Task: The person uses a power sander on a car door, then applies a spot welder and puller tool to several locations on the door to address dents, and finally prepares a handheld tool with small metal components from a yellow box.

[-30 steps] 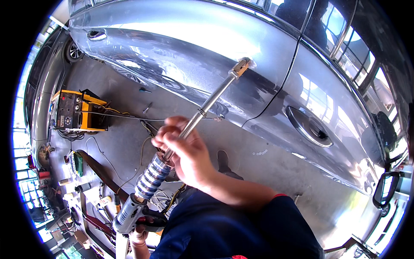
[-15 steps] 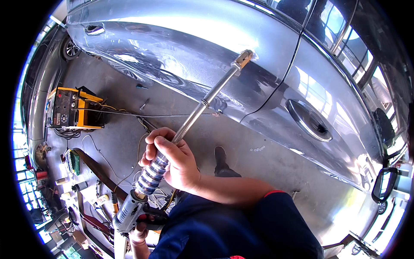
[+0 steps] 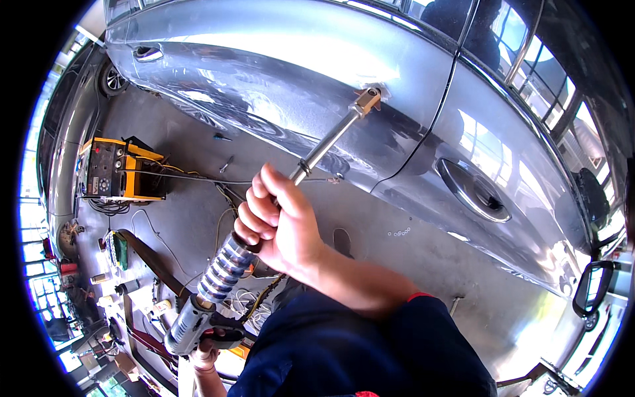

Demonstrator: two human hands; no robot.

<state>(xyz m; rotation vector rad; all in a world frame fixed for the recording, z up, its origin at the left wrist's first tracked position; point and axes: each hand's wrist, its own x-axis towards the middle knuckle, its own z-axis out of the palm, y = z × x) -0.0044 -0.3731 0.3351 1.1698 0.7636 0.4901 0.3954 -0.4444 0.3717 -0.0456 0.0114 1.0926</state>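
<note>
Both hands hold a long dent puller with a slide-hammer weight, running from lower left up to a car door. My right hand point(image 3: 284, 221) is closed around its metal shaft point(image 3: 329, 141), just above the ribbed silver weight point(image 3: 223, 272). At the lower end, my left hand point(image 3: 205, 355) wraps around the pistol grip beneath the grey gun body point(image 3: 187, 327); some of those fingers are hidden. The puller's copper-coloured tip point(image 3: 368, 100) meets the silver door panel point(image 3: 278, 86) beside a bright, sanded-looking patch. Whether it is stuck to the metal, I cannot tell.
A yellow and black welding machine point(image 3: 119, 169) stands on the floor at left, with a cable point(image 3: 218, 179) stretching toward the car. Tangled leads point(image 3: 248, 304) and tools lie at lower left. Another car point(image 3: 66, 139) is parked far left. A side mirror point(image 3: 591, 288) juts out at right.
My right hand has shifted up the shaft toward the door, away from the gun. The gun end has dropped slightly down and left. The tip has tilted but stays at the same patch.
</note>
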